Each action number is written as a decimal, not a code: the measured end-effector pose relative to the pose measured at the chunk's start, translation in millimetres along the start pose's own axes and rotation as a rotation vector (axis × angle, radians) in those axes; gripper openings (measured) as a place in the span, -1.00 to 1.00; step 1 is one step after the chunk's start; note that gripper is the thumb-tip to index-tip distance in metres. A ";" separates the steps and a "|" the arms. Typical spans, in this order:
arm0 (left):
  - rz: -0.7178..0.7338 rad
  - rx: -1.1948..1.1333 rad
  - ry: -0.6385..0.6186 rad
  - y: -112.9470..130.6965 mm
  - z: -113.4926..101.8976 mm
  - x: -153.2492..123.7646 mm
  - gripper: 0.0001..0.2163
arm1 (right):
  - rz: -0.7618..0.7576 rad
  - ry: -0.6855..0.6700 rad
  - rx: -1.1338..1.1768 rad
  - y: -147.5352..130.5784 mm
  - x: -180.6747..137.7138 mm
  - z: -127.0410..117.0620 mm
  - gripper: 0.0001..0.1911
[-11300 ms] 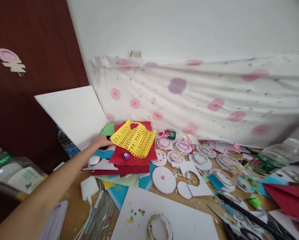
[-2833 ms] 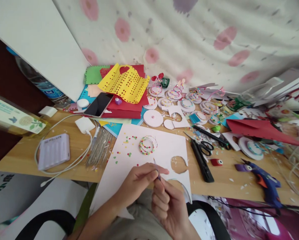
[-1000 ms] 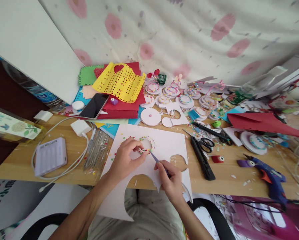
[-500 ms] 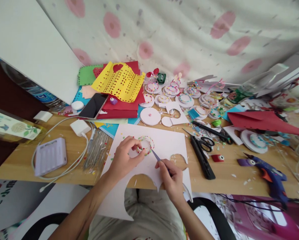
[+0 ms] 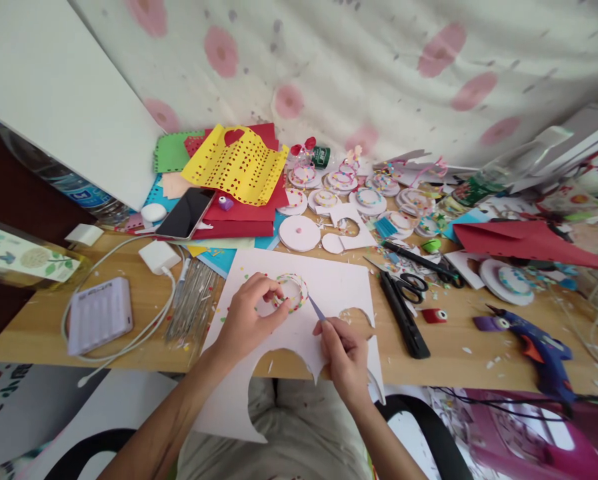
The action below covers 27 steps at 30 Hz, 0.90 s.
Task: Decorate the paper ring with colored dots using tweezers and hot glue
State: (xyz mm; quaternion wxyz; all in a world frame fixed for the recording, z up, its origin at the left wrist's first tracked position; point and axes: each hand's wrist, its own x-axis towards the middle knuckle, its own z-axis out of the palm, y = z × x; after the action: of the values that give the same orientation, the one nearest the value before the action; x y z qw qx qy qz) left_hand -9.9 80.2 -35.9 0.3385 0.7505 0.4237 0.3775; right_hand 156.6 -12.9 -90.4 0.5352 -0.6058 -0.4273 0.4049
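Note:
Between the fingertips and thumb of my left hand [image 5: 253, 308] is the left edge of a small white ring [image 5: 303, 288] dotted with red, green and yellow bits. My right hand [image 5: 343, 347] is closed on purple-grey tweezers [image 5: 317, 308], their tip pointing at the ring's right side, close to it. Whether the tip touches the ring I cannot tell. Beneath both hands lies a sheet of white card [image 5: 339, 280] with round cut-outs along its near edge. Tiny coloured paper bits [image 5: 223, 310] are scattered on the card's left part.
Several decorated rings on white discs [image 5: 369, 199] stand at the back. Right of the card are a black cutter [image 5: 403, 320], scissors [image 5: 413, 287] and a blue glue gun [image 5: 539, 347]. Leftward lie thin metal sticks [image 5: 193, 300], a power bank [image 5: 100, 317] and a phone [image 5: 186, 213].
My right hand has shifted slightly right, and the tweezers' tip is a little higher and further right along the ring's edge. My left hand stays in place with the ring.

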 end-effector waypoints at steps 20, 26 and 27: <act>0.043 -0.002 0.110 -1.9 -18.4 -13.4 -0.76 | -0.047 0.060 -0.057 6.1 -0.7 0.9 -0.55; 0.129 0.094 0.125 2.0 -18.9 -19.9 -0.86 | -0.112 0.069 -0.137 -2.0 -2.5 2.7 -0.56; 0.151 0.124 0.111 4.0 -16.6 -18.8 -0.86 | -0.135 0.068 -0.162 -4.8 -2.8 3.4 -0.58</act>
State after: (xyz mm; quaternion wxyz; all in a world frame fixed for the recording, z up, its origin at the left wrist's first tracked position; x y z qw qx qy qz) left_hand -29.3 64.9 -29.8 0.2379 0.7779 0.4065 0.4160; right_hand 152.1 -14.2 -85.8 0.5248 -0.6303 -0.4802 0.3111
